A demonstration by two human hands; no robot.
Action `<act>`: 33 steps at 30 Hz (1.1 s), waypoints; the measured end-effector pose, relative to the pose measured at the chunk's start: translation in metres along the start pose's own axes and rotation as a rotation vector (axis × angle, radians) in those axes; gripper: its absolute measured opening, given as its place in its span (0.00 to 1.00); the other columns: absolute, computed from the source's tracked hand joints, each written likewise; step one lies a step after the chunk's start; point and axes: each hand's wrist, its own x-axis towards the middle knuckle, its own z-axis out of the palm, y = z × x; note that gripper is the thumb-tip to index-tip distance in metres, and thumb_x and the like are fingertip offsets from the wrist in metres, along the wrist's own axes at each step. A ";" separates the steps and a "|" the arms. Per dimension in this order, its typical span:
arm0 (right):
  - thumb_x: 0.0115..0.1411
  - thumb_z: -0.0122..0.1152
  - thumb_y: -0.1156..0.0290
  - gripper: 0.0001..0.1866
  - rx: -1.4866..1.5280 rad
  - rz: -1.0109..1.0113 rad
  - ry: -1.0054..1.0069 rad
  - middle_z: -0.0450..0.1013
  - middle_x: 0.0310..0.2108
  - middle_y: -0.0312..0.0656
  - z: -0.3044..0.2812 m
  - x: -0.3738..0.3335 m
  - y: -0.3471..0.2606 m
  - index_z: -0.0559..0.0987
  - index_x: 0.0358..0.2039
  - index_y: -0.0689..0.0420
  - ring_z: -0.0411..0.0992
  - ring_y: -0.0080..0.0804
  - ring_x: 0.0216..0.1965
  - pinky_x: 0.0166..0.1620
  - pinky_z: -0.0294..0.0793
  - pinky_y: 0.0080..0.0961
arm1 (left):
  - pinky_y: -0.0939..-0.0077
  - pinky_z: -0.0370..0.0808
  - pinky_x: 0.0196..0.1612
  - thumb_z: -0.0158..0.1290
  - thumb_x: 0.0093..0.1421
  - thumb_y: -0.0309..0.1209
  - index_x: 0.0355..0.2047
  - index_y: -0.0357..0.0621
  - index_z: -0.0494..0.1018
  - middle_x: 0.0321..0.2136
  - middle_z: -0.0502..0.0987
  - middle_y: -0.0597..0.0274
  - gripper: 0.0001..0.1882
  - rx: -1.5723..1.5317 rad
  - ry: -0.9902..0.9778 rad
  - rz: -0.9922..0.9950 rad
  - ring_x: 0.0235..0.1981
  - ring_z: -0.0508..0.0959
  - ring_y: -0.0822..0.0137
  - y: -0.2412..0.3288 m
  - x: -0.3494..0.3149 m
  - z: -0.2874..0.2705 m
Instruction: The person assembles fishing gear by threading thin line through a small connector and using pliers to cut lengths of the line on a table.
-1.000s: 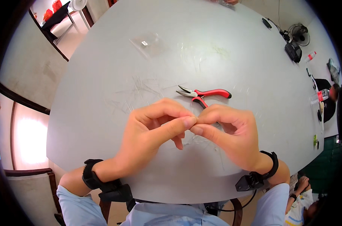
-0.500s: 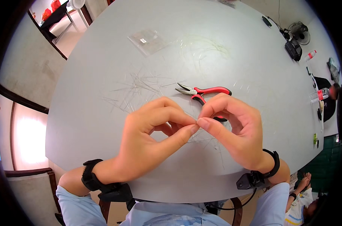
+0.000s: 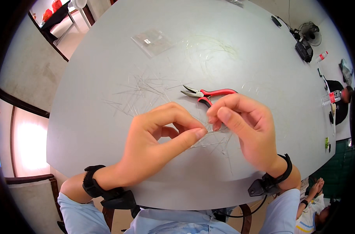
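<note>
My left hand (image 3: 158, 136) is closed in a pinch, with thumb and index fingertip pressed together; whatever lies between them is too small to make out. Just right of it, my right hand (image 3: 249, 130) has curled fingers with the thumb against them. Anything it holds is also too fine to see. Thin clear strands and pins (image 3: 210, 144) lie on the table beneath and between the hands. Beyond them are pliers (image 3: 203, 93) with red and black handles, jaws parted and pointing left, partly hidden by my right hand.
Fine pins (image 3: 146, 87) lie scattered on the grey table (image 3: 91, 136), left of the pliers. Farther back are a clear plastic bag (image 3: 152, 42) and a loose coil of clear line (image 3: 212, 45). At right are bottles (image 3: 333, 97), a fan (image 3: 310, 34) and a seated person (image 3: 314, 210).
My right hand has moved apart from my left, slightly to the right, and its thumb has drawn back from the left fingertips. My left hand keeps its pinch nearly in place.
</note>
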 end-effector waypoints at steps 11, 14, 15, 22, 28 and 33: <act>0.57 0.54 0.76 0.06 -0.069 0.051 -0.033 0.73 0.31 0.38 -0.004 0.000 0.002 0.76 0.33 0.65 0.70 0.21 0.33 0.40 0.69 0.18 | 0.80 0.70 0.27 0.52 0.53 0.21 0.26 0.35 0.73 0.27 0.70 0.61 0.02 -0.118 0.040 -0.130 0.26 0.70 0.73 0.005 0.002 0.002; 0.56 0.56 0.76 0.06 -0.115 0.025 -0.037 0.73 0.30 0.37 0.000 -0.002 0.005 0.76 0.33 0.65 0.71 0.21 0.34 0.40 0.69 0.18 | 0.81 0.69 0.29 0.52 0.53 0.20 0.26 0.35 0.74 0.26 0.70 0.62 0.01 0.026 0.032 -0.002 0.27 0.70 0.73 -0.002 0.001 0.001; 0.55 0.57 0.77 0.06 -0.136 0.001 -0.038 0.73 0.30 0.37 0.001 -0.002 0.006 0.76 0.33 0.64 0.71 0.21 0.33 0.40 0.69 0.18 | 0.81 0.69 0.29 0.52 0.53 0.20 0.26 0.35 0.74 0.26 0.70 0.62 0.01 0.026 0.029 -0.001 0.27 0.70 0.73 -0.003 0.001 0.001; 0.55 0.56 0.78 0.04 -0.193 -0.089 0.043 0.74 0.29 0.38 0.002 -0.003 0.004 0.75 0.32 0.64 0.72 0.23 0.32 0.40 0.70 0.19 | 0.83 0.68 0.30 0.54 0.51 0.18 0.27 0.36 0.74 0.26 0.70 0.62 0.02 0.223 0.029 0.156 0.28 0.70 0.75 -0.003 0.000 0.000; 0.54 0.56 0.79 0.05 -0.274 -0.134 0.056 0.74 0.29 0.39 0.002 -0.003 0.010 0.75 0.32 0.64 0.72 0.24 0.31 0.40 0.71 0.21 | 0.83 0.69 0.28 0.53 0.52 0.18 0.27 0.36 0.74 0.27 0.70 0.62 0.02 0.146 0.058 0.143 0.28 0.70 0.74 -0.005 0.000 0.002; 0.53 0.57 0.79 0.07 -0.261 -0.191 -0.055 0.75 0.29 0.39 0.003 -0.004 0.018 0.77 0.33 0.63 0.71 0.23 0.30 0.37 0.70 0.18 | 0.82 0.69 0.26 0.51 0.54 0.20 0.28 0.35 0.74 0.27 0.71 0.61 0.02 0.010 0.099 0.025 0.28 0.70 0.73 -0.003 0.002 0.003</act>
